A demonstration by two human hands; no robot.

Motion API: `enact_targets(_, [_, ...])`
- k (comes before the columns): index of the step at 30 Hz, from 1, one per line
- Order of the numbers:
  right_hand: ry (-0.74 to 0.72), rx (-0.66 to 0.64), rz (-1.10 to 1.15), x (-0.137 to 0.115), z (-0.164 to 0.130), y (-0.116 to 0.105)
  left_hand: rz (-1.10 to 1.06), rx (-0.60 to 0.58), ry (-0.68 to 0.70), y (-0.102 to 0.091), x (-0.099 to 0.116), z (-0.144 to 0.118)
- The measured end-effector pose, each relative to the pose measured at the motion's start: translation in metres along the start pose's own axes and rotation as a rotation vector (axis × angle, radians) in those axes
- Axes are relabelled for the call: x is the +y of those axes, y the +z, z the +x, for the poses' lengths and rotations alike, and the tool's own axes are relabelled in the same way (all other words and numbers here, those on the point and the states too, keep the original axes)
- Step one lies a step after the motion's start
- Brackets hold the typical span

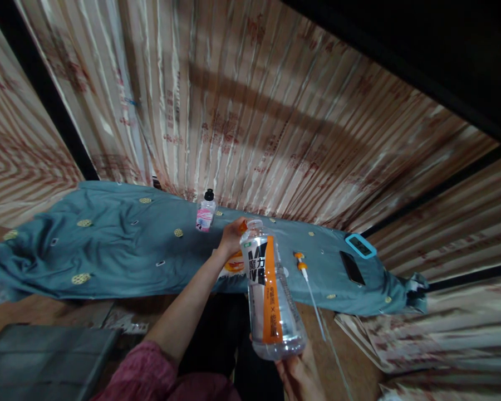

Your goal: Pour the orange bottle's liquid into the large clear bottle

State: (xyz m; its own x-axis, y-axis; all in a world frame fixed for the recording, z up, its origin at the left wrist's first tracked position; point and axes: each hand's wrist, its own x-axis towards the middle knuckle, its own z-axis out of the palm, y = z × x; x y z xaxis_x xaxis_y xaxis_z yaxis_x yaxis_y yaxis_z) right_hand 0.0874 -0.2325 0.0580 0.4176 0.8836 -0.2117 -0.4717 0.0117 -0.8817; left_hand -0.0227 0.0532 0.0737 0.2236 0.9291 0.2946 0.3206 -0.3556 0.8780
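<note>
A large clear plastic bottle [271, 301] with an orange and white label tilts in front of me, its open neck uppermost and pointing away. My right hand [298, 373] is closed around its lower end, fingers partly hidden by the base. Beside the bottle's mouth, my left hand [232, 236] is closed, with a small orange piece [244, 226] showing at its fingertips; its kind is unclear. An orange pump head [301, 263] with a long white tube lies to the right of the bottle. Partly hidden behind the bottle and my left wrist is an orange and white item [235, 264].
A teal patterned cloth [121, 239] covers the long surface. On it stands a small black-capped bottle [206, 210]; a dark phone [352, 268] and a blue-framed digital display [360, 245] are at the right. A grey lidded box [45, 362] sits lower left. Striped curtains hang behind.
</note>
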Motion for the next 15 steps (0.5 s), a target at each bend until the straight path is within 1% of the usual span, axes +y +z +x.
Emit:
enact_targets(5, [0.012, 0.003, 0.083, -0.0056, -0.0016, 0.0032, 0.005, -0.002, -0.005, -0.0008, 0.0028, -0.0012])
enact_targets(11, [0.03, 0.072, 0.087, -0.0044, -0.0032, 0.0056, 0.014, -0.006, -0.013, -0.0016, 0.0042, -0.0018])
enact_targets(15, [0.011, 0.037, 0.103, -0.0051, -0.0039, 0.0073, 0.017, -0.013, -0.011, -0.0013, 0.0026, -0.0007])
